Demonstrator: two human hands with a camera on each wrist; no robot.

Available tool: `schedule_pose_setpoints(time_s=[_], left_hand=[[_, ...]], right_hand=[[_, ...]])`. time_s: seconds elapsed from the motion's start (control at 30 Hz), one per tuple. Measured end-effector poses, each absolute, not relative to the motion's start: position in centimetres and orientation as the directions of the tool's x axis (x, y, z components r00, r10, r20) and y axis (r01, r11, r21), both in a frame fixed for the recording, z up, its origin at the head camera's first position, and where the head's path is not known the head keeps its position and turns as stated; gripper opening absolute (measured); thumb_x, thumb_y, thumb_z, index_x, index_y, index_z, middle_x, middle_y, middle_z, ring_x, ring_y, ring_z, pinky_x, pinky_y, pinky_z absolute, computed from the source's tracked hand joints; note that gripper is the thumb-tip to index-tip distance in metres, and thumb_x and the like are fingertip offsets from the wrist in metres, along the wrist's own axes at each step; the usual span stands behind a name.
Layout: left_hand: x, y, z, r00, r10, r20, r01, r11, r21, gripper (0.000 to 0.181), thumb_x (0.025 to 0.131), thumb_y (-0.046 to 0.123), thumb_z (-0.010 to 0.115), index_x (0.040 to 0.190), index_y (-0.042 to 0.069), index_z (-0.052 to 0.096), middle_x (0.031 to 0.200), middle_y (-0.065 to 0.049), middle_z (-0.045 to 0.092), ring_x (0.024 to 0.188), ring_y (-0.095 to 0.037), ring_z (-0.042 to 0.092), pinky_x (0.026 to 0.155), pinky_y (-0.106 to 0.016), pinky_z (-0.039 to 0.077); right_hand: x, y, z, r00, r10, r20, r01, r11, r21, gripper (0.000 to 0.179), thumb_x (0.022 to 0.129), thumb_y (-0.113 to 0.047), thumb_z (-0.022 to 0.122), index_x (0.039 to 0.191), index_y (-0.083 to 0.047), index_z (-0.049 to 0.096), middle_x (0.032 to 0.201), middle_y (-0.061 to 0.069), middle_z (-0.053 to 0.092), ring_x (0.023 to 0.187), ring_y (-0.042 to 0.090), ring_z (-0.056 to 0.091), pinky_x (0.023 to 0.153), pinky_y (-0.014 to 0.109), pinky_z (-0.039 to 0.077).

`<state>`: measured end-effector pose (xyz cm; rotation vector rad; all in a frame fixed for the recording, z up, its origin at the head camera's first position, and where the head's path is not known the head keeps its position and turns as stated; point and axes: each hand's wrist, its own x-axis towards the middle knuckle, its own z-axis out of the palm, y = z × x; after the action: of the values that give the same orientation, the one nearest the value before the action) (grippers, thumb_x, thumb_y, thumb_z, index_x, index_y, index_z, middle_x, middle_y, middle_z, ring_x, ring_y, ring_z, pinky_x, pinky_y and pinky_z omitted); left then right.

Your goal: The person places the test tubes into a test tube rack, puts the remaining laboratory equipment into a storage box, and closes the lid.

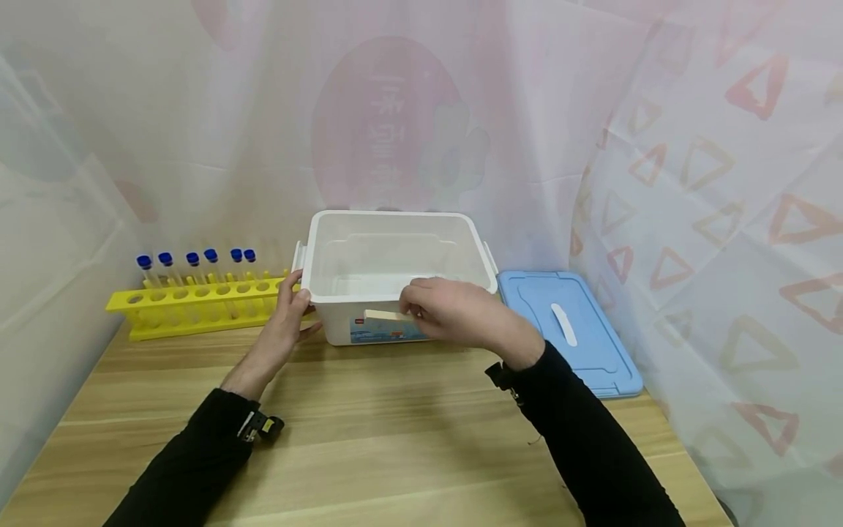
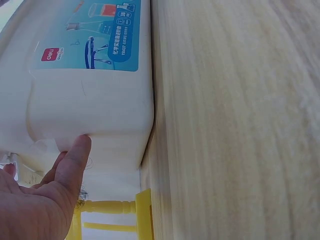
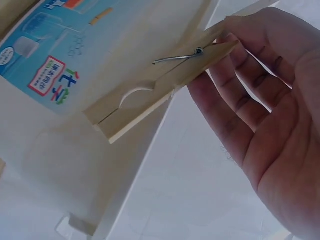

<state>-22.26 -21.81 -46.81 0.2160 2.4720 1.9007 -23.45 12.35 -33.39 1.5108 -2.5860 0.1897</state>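
Note:
My right hand pinches a wooden test tube clamp between thumb and fingers, just above the front rim of a white plastic bin. In the right wrist view, the clamp's metal spring and curved notch show, its notched end pointing away from the hand. At the bin's front left corner, my left hand touches the outer wall with extended fingers. One finger lies against the wall in the left wrist view; the others are partly hidden. A blue label covers part of the bin's front.
To the left stands a yellow test tube rack holding several tubes with blue caps. A light blue lid with a white handle lies right of the bin. Printed white curtains enclose the wooden table behind and at the sides.

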Motion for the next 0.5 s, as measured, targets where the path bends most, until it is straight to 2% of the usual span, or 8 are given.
schedule_pose_setpoints(time_s=[0.33,0.5], left_hand=[[-22.5,-21.7,-46.7,-0.99,0.122,0.076,0.105,0.253,0.962,0.072,0.124,0.061,0.028,0.185,0.036,-0.001,0.191,-0.031,0.017,0.175,-0.063,0.029,0.13,-0.086,0.041],[-22.5,-21.7,-46.8,-0.99,0.119,0.073,0.101,0.25,0.963,0.073,0.124,0.063,0.028,0.185,0.037,-0.001,0.191,-0.031,0.018,0.174,-0.061,0.03,0.131,-0.086,0.041]], right_hand=[[-24.1,11.4,-31.4,-0.515,-0.809,0.284,-0.853,0.517,-0.075,0.018,0.108,-0.002,0.072,0.122,-0.011,0.077,0.117,0.002,0.08,0.096,0.017,0.071,0.081,0.031,0.065],[-24.5,10.9,-30.6,-0.536,-0.785,0.311,-0.842,0.522,-0.136,0.017,0.107,-0.003,0.075,0.123,-0.009,0.075,0.117,0.004,0.08,0.102,0.018,0.074,0.088,0.031,0.067]])
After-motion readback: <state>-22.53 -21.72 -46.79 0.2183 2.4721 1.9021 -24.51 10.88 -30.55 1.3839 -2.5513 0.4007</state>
